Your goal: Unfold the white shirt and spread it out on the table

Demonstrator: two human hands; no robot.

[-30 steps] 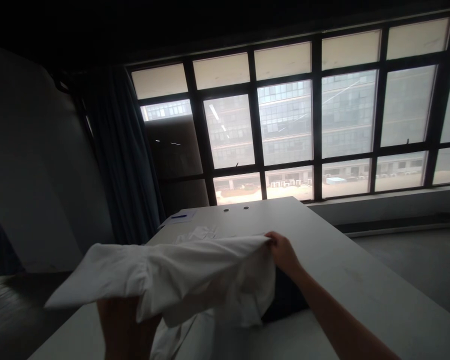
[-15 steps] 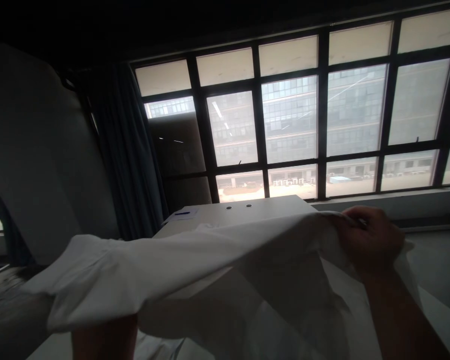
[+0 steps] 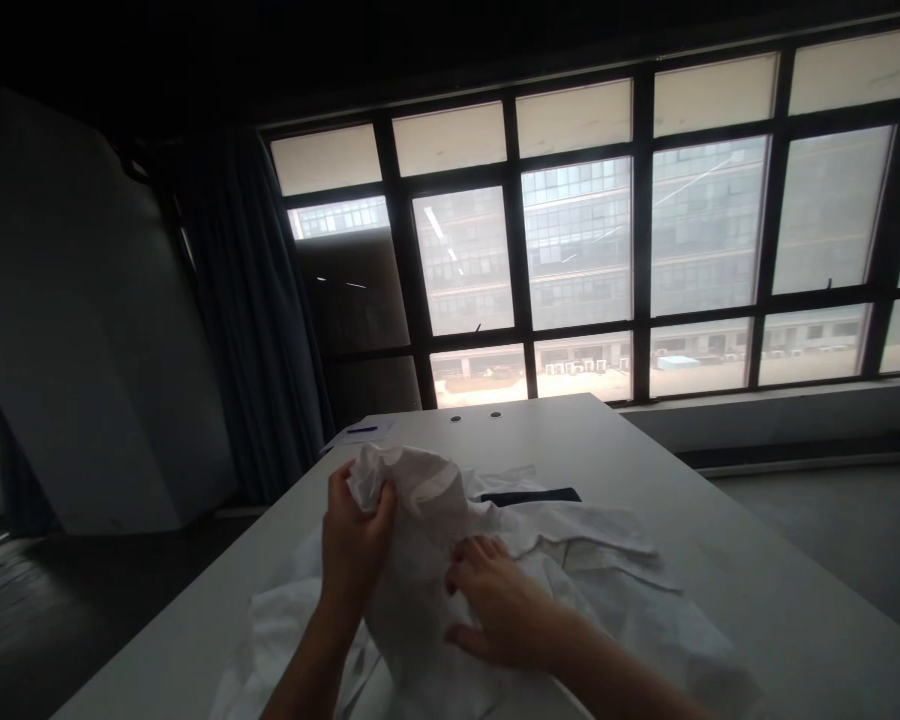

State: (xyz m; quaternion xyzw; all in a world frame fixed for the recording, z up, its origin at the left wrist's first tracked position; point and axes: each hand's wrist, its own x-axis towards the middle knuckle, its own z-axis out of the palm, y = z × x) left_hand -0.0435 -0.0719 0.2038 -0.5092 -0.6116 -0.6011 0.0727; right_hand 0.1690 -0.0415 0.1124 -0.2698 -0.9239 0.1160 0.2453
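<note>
A crumpled white shirt (image 3: pixel 420 560) lies in a heap at the near middle of the table, part of it lifted. My left hand (image 3: pixel 360 525) grips a bunched upper edge of it, fingers and thumb pressed around the cloth. Lower and to the right, my right hand (image 3: pixel 495 605) rests against the raised fabric with its thumb and fingers apart. To the right, a sleeve-like fold is spread across the tabletop. A dark strip of cloth (image 3: pixel 532 496) shows just behind the shirt; the rest of it is covered.
The white table (image 3: pixel 645 480) runs away toward the windows. A paper sheet (image 3: pixel 382 428) with a blue pen (image 3: pixel 362 430) lies at its far left corner. Two round holes pierce the far end. A dark curtain (image 3: pixel 255 330) and a pillar (image 3: pixel 97 330) stand at the left.
The shirt, held stretched wide and high between both hands, has come down onto the table and bunched up. My hands have moved close together; the right one has let go of its edge.
</note>
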